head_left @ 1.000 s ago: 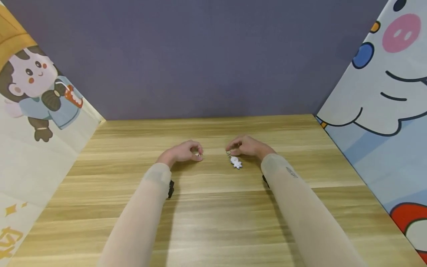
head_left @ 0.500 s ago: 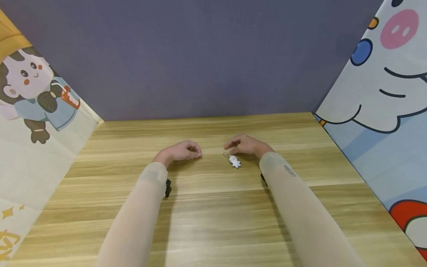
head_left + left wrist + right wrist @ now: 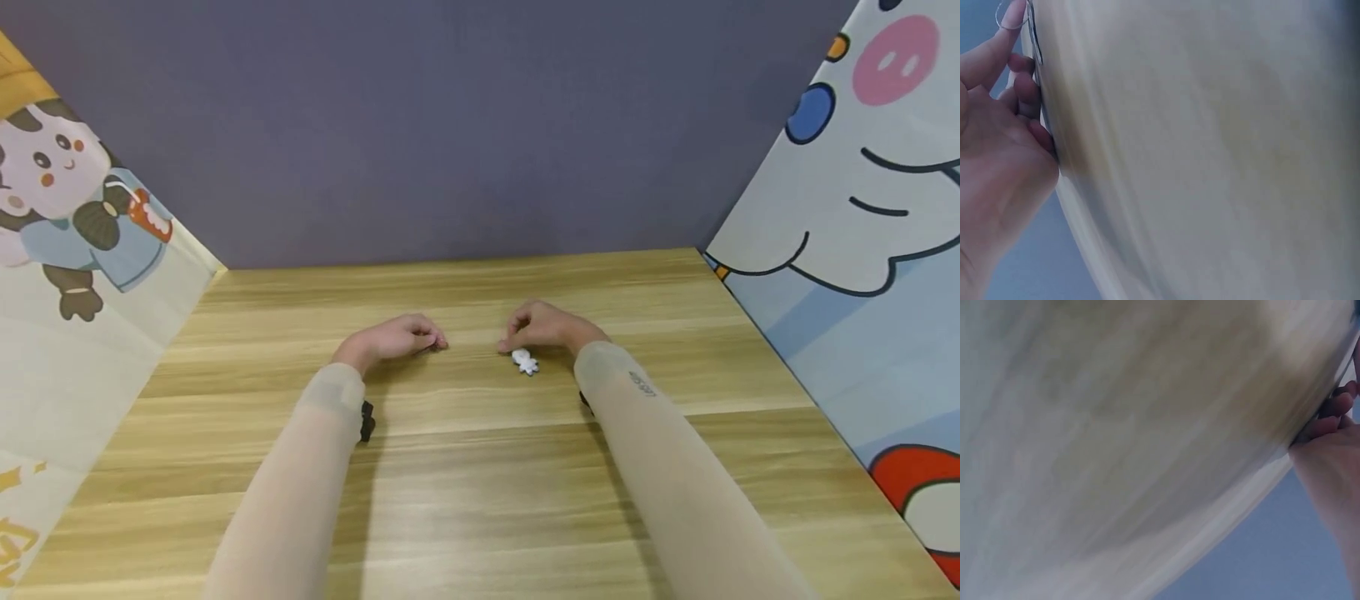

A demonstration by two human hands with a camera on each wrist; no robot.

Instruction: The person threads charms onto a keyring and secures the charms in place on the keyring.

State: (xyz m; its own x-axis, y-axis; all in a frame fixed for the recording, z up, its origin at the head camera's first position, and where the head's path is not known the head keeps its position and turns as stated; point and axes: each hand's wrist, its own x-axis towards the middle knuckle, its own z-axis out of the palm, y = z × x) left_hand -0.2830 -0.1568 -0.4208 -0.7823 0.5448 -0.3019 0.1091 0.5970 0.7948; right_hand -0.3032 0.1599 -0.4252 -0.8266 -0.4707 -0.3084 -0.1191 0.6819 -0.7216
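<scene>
In the head view, a white figure-shaped keychain [image 3: 525, 362] lies on the wooden table, right of centre. My right hand [image 3: 543, 327] is just above it, thumb and index finger brought together at its metal ring, which the fingertips hide. Further left, my left hand [image 3: 397, 336] rests low over the table and pinches something small. The left wrist view shows a thin metal ring [image 3: 1010, 29] at those fingertips, beside a narrow metal piece [image 3: 1035, 39] seen edge-on. Its kind is not clear. In the right wrist view, the right fingertips run out of frame.
The wooden table [image 3: 465, 483] reaches back to a dark grey-purple panel [image 3: 465, 133]. Cartoon-printed panels stand along the left side [image 3: 97, 333] and right side [image 3: 825, 208].
The right fingers let the keychain's ring down on the table, opened slightly, then came together over it. The left hand's fingers have drawn closer together and lower. The head view has shifted slightly.
</scene>
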